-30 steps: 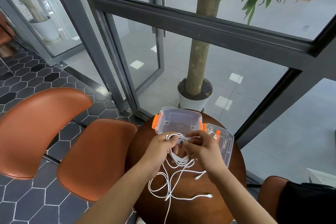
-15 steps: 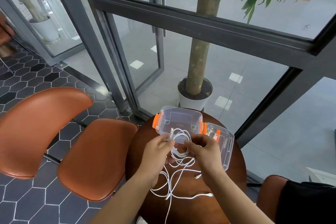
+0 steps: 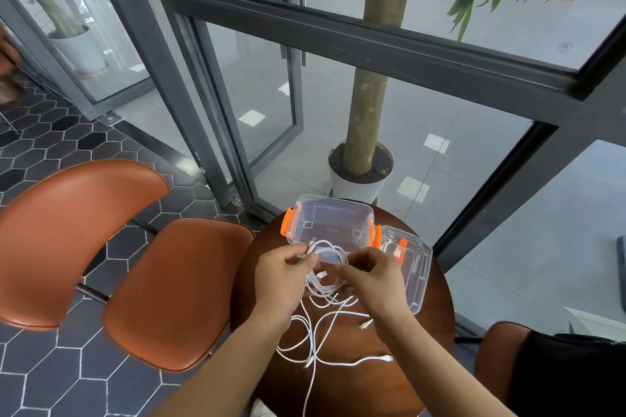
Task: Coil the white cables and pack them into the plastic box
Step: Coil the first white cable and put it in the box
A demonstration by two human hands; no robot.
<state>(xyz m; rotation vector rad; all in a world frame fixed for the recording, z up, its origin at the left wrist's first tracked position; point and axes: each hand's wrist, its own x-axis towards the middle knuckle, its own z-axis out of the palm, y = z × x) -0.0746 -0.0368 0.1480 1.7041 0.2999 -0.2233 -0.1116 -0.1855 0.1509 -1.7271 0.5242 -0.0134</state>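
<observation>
By the small round wooden table (image 3: 430, 332), I see the person's left hand (image 3: 283, 276) pinching one side of a coil of white cable (image 3: 327, 284) between thumb and curled fingers, while the right hand (image 3: 374, 281) curls its fingers round the other side. The coil is held just in front of the open clear plastic box (image 3: 335, 213) with orange latches, whose lid (image 3: 415, 267) lies beside it on the right. Loose white cables (image 3: 311, 349) sprawl on the tabletop beneath the wrists, one trailing over the near edge.

Two hands: left hand (image 3: 281, 278), right hand (image 3: 376, 284). One clear plastic box (image 3: 330, 210), one clear lid (image 3: 420, 278), one round wooden table (image 3: 426, 332), two orange chairs (image 3: 169, 291) (image 3: 498, 352), two potted trees (image 3: 367, 112) (image 3: 79, 44). Tangled white cables (image 3: 327, 288), too snarled to count.
</observation>
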